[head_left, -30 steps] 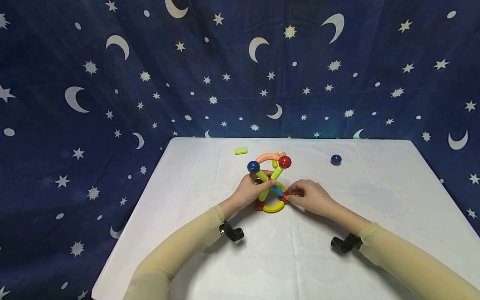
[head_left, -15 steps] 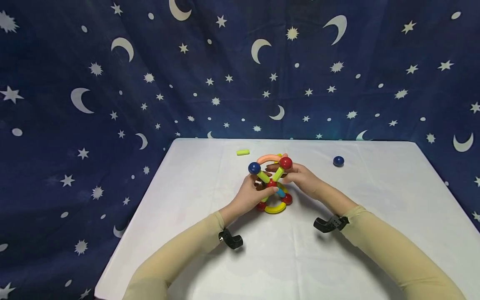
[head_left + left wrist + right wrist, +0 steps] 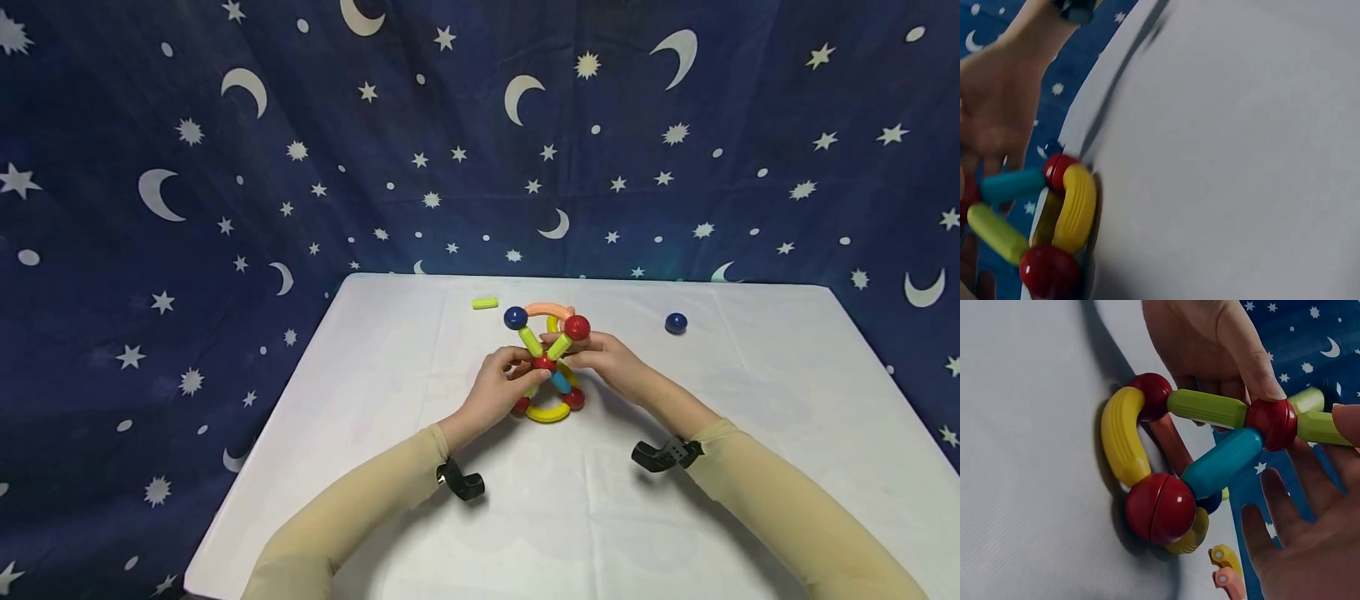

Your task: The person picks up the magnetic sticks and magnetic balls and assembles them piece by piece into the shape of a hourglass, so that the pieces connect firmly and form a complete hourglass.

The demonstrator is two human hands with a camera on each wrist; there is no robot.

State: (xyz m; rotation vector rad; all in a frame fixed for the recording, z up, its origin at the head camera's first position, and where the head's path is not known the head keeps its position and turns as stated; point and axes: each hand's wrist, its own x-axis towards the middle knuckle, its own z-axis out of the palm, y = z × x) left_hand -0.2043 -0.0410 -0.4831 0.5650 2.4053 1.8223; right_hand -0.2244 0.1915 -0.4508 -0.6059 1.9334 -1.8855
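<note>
A magnetic ball-and-rod model stands upright on the white table. Yellow curved rods and red balls form its base; a lime rod and a blue rod rise to a middle red ball. Two lime rods climb from there to a dark blue ball and a red ball, with an orange arc at the top. My left hand grips the model at the middle ball, thumb on it. My right hand pinches an upper lime rod, its other fingers behind.
A loose lime rod lies at the back of the table. Toward the back right rests a dark blue ball. Behind the model are a yellow curved piece and an orange one. A star-patterned cloth hangs behind the table.
My right hand has moved from the lower right red ball up to the upper lime rods. Since half a second ago, the model's top has shifted slightly right, its blue ball rising.
</note>
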